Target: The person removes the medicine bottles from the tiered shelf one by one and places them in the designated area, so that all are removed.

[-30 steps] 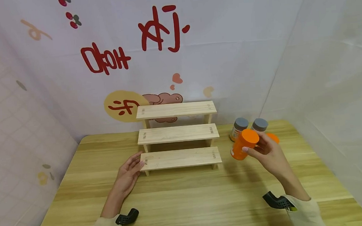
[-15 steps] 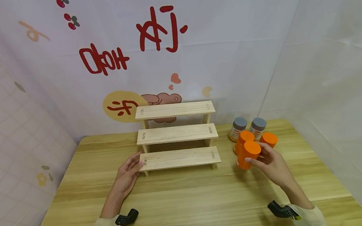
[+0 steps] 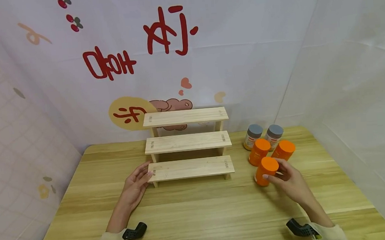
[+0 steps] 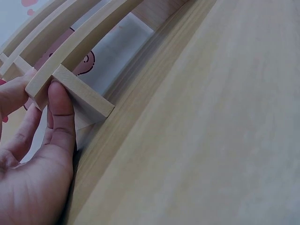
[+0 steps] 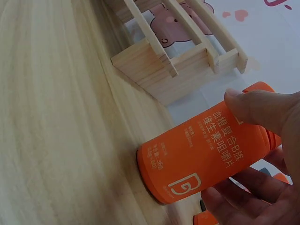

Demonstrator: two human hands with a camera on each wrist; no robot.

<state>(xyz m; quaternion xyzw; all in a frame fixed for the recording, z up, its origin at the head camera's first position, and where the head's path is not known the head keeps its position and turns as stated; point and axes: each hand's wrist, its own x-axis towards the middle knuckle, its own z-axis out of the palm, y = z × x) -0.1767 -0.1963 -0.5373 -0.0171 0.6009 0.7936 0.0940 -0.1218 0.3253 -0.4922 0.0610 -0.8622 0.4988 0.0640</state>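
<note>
My right hand [image 3: 290, 182] holds an orange pill bottle [image 3: 266, 171] with an orange cap, thumb on one side and fingers on the other. White lettering covers the bottle's front in the right wrist view, and its base is at or just above the table; contact is hard to tell. At the left end of a three-tier wooden step shelf [image 3: 191, 168], my left hand [image 3: 136, 186] grips the lowest board. The left wrist view has the thumb and fingers around that board's corner [image 4: 42, 82], beside the shelf's leg. Nothing stands on the tiers.
Behind the held bottle stand two more orange bottles, a left one [image 3: 259, 152] and a right one [image 3: 284, 149]. Two grey-capped bottles, one left [image 3: 253, 137] and one right [image 3: 274, 137], are close to the back wall [image 3: 256, 73]. Everything rests on a wood-grain table [image 3: 193, 218].
My right hand has brought the orange bottle down and toward me, uncovering the bottles behind it. The left hand keeps its hold on the shelf.
</note>
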